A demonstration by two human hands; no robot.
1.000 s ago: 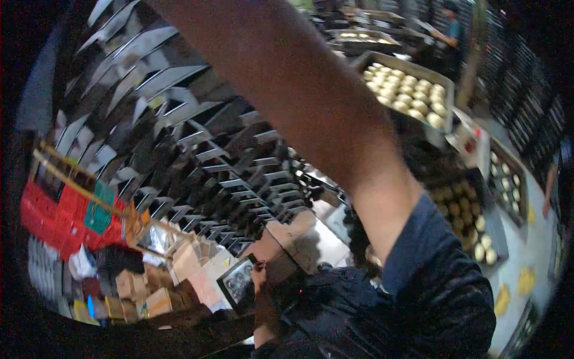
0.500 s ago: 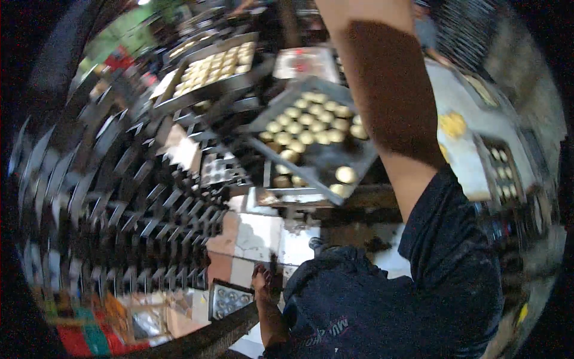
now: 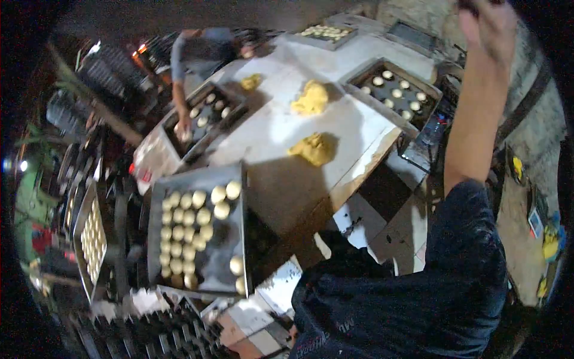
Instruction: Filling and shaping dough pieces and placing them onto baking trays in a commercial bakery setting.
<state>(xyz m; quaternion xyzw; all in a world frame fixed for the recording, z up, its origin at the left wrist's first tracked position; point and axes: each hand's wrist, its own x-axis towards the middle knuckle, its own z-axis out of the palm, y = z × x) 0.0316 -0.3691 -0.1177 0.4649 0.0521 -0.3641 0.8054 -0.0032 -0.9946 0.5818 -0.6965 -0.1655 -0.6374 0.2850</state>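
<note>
My right arm is raised at the upper right, with my right hand [image 3: 493,33] near the picture's top edge. Blur and the dark rim hide its fingertips, so what it touches, if anything, does not show. My left hand is out of sight, beyond the dark shirt at the bottom. To the left of my body lies a large metal tray [image 3: 244,224], holding rows of pale dough balls [image 3: 178,233] and a few set apart. Two yellow dough lumps, a nearer one [image 3: 315,149] and a farther one [image 3: 311,97], sit on the white worktable [image 3: 263,143].
A co-worker's hand [image 3: 183,127] reaches into a dark tray [image 3: 179,154] of dough balls. Another tray [image 3: 412,122] stands at the table's right edge, a further one [image 3: 344,43] at the back. A tray rack [image 3: 137,335] fills the lower left. Tiled floor [image 3: 382,209] shows below.
My view has swung right, bringing the worktable and the co-worker's arm into sight. My right arm now appears farther right with its hand showing. My left hand has left the picture.
</note>
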